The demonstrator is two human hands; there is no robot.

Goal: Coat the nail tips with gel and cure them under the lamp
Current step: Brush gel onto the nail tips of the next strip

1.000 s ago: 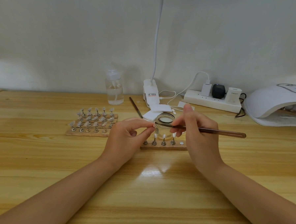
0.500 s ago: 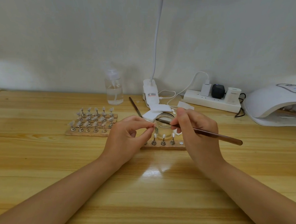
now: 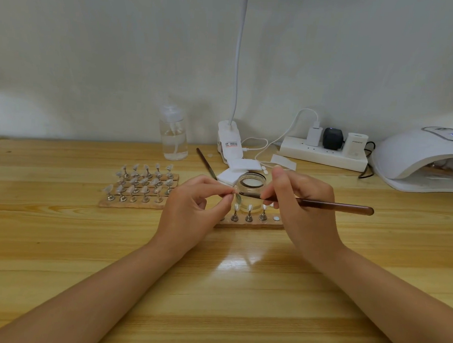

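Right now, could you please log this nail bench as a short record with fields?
left hand: pinches a clear nail tip on a small metal stand
right hand: grips a thin brown-handled brush, bristles at that tip
clear glass gel jar: open, behind the hands
white domed curing lamp: far right
wooden rack of clear tips: left

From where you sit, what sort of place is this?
Probably a home nail-art desk, not a salon: a white curing lamp, boards of nail tips on stands, an open gel jar and a power strip on a wooden table.
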